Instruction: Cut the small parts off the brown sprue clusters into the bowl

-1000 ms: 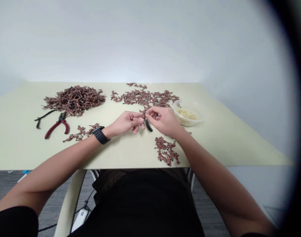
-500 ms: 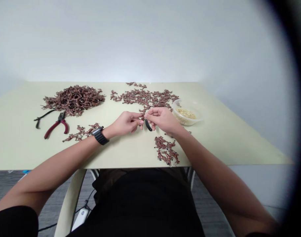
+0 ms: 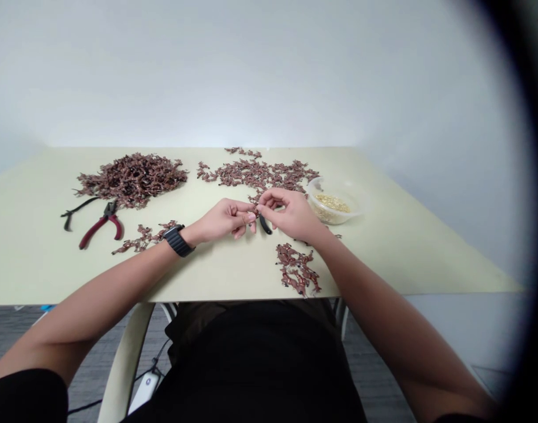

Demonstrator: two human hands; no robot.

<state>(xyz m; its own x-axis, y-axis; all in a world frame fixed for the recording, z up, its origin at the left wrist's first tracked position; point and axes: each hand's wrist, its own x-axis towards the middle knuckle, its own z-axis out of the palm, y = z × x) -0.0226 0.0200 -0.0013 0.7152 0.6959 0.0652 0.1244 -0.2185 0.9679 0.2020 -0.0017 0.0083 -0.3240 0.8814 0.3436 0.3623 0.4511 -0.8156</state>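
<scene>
Pale wall (image 3: 251, 70) behind, yellowish table (image 3: 198, 279) in front, grey floor (image 3: 90, 343) below w/ a white box (image 3: 144, 388) & cable at near left. L hand (image 3: 227, 220), w/ watch (image 3: 179, 242) on the wrist, is mid-table, thumb & index pinched narrow on a small brown piece (image 3: 255, 210), held btwn the two hands. R hand (image 3: 290, 214) meets it from the right, fingertips bunched close at the piece; can't say if they grip it or smth else, view's too small. Black handle (image 3: 265, 225) shows just under R fingers, rest hidden.

Big brown pile (image 3: 134, 179) far left; red pliers (image 3: 96, 230) & a black tool (image 3: 80, 205) on the near side of it. Flatter spread (image 3: 255, 173) of brown pcs far centre, beyond the hands. Clear bowl (image 3: 354, 200) w/ gold bits (image 3: 333, 202) just right of R hand. Two smaller groups nearer: left cluster (image 3: 145, 238), partly behind the watch, & right cluster (image 3: 297, 270) close to the near edge, left of R forearm.
</scene>
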